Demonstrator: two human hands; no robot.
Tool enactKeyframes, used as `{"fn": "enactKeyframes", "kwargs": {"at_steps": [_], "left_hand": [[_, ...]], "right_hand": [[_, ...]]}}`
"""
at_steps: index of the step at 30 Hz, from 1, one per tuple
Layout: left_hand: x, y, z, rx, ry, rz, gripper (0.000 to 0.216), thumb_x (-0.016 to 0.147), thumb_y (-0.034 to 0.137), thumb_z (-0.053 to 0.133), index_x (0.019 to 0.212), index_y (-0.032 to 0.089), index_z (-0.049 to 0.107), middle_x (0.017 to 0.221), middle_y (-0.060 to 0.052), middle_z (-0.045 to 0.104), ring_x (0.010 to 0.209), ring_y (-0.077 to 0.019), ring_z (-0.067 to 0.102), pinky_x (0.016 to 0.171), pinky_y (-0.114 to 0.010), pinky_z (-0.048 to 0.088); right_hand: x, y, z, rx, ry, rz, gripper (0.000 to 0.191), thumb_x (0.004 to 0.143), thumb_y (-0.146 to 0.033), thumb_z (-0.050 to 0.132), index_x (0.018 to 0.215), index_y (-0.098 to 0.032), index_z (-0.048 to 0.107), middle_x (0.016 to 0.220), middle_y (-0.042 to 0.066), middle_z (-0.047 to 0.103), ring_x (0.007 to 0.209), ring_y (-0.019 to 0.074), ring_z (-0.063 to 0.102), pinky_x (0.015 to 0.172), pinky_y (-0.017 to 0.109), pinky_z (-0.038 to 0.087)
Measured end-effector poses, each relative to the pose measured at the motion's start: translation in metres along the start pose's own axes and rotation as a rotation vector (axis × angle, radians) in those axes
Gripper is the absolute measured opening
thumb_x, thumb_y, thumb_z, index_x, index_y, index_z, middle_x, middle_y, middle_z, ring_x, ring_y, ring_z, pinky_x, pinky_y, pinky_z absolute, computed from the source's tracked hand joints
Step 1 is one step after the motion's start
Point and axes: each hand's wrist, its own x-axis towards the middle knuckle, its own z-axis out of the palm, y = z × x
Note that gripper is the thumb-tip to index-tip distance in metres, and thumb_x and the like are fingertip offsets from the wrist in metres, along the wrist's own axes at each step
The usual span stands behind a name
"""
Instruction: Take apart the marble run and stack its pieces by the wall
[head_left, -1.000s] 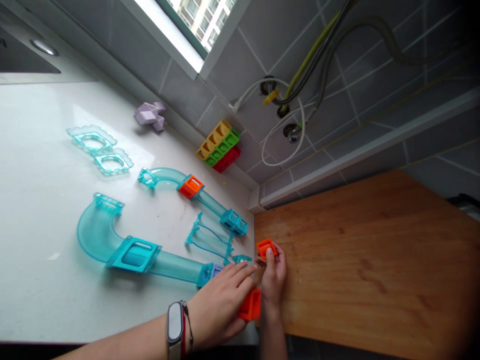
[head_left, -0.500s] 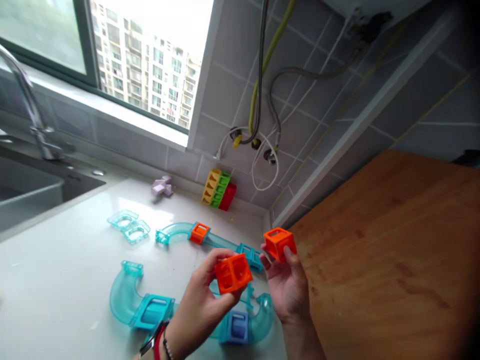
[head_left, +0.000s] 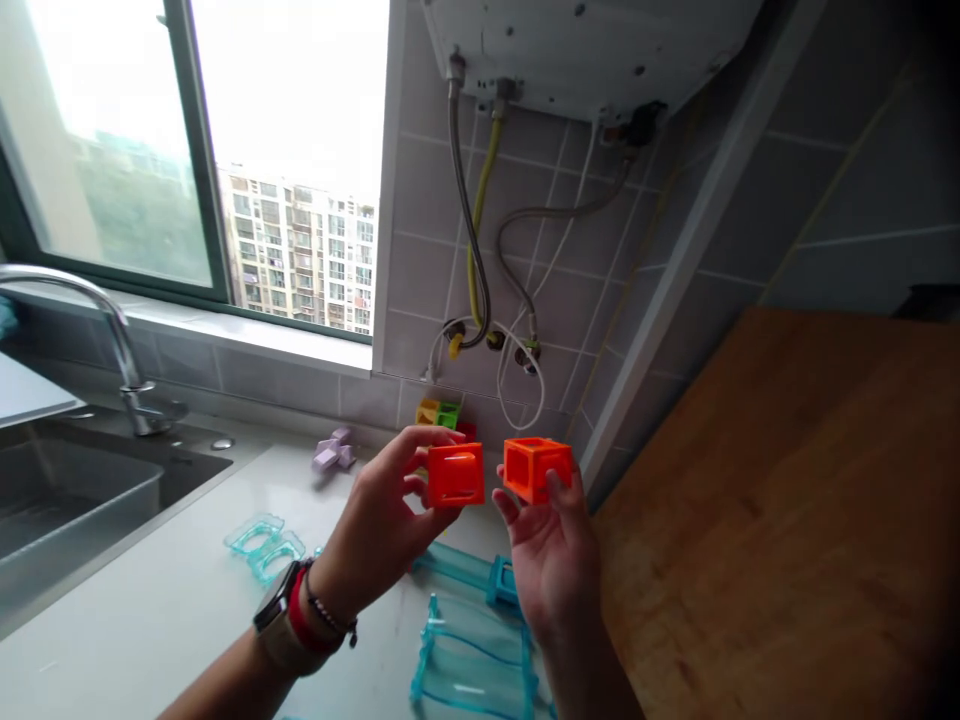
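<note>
An orange hollow plastic block (head_left: 457, 475) is gripped in my left hand (head_left: 390, 500), its slotted side turned toward me. My right hand (head_left: 559, 560) holds another orange hollow block (head_left: 534, 470), thumb on its right face. The two blocks are raised above the counter side by side, with a narrow gap between them. Below lie a clear teal tube with a teal connector (head_left: 504, 580) and wavy clear teal track pieces (head_left: 472, 660). Flat clear teal pieces (head_left: 277, 555) rest to the left of my left hand.
Lilac blocks (head_left: 333, 452) and yellow and green blocks (head_left: 439, 412) stand by the tiled wall. A sink (head_left: 82, 500) with a chrome faucet (head_left: 124, 350) is at left. Hoses (head_left: 469, 220) hang down the wall. A wooden board (head_left: 787, 500) stands at right.
The view has tilted upward. Both hands have brought the orange blocks closer together, and the left block has turned to show its slotted side.
</note>
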Motion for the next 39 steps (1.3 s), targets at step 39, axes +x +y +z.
{"fn": "enactKeyframes", "kwargs": {"at_steps": [39], "left_hand": [[0.021, -0.054, -0.013, -0.537, -0.119, -0.519, 0.051, 0.08, 0.026, 0.084, 0.126, 0.023, 0.063, 0.115, -0.007, 0.068, 0.094, -0.0196, 0.069, 0.082, -0.032, 0.059]], "right_hand": [[0.035, 0.007, -0.027, -0.266, 0.138, 0.074, 0.03, 0.075, -0.035, 0.088, 0.096, -0.016, 0.078, 0.083, 0.004, 0.079, 0.073, 0.018, 0.079, 0.064, 0.021, 0.064]]}}
